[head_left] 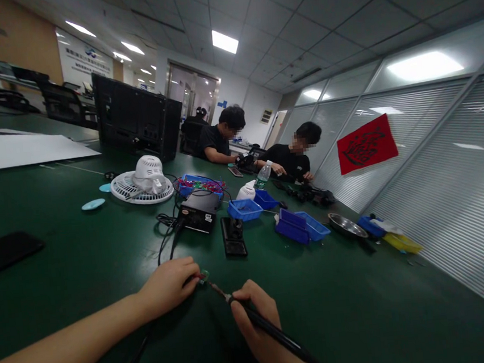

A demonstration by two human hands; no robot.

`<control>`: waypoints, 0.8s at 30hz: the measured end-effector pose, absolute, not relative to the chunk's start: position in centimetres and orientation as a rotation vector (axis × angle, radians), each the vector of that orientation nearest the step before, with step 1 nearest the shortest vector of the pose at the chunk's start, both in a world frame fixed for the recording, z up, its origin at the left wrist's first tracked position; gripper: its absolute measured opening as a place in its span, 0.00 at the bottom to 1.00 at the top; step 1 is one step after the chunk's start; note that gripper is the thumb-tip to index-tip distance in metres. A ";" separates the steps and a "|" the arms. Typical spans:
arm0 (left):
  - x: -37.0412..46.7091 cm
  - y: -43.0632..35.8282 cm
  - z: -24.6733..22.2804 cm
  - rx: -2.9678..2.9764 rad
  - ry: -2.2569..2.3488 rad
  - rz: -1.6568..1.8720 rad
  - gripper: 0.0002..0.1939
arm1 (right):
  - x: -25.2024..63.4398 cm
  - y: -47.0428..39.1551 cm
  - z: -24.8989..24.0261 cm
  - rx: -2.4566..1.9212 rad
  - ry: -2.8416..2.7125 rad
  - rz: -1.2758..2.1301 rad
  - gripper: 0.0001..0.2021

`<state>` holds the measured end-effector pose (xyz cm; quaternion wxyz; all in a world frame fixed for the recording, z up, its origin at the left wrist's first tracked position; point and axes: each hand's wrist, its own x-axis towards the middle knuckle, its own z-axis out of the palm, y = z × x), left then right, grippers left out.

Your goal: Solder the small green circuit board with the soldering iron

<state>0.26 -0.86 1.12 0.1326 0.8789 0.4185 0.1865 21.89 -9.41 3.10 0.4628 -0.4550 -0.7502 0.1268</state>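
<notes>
My left hand [172, 283] is closed in a pinch at a small green circuit board [204, 276], with a bit of red, likely wire, at the fingertips. In my right hand [257, 317] is a black-handled soldering iron [278, 335], held like a pen. Its metal tip points up and left and ends close to the board; whether they touch is too small to tell. Beyond my hands sit a black soldering station box [198, 215] with cables and a black stand [233, 236] on the green table [344, 308].
A white fan part [142, 185], a blue tray of coloured wires [202, 184], blue bins [245, 210], a metal bowl [347, 225] and a bottle [264, 173] stand farther back. A black phone [7, 252] lies left. Two people sit at the far side.
</notes>
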 end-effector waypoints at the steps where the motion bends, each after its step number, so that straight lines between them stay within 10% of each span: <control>1: 0.3 -0.9 1.2 2.554 1.208 0.539 0.09 | 21.8 -9.3 3.0 -1.110 -1.852 0.294 0.05; 24: 0.2 -0.9 1.2 2.579 1.194 0.536 0.08 | 21.9 -8.9 2.8 -1.091 -1.919 0.285 0.03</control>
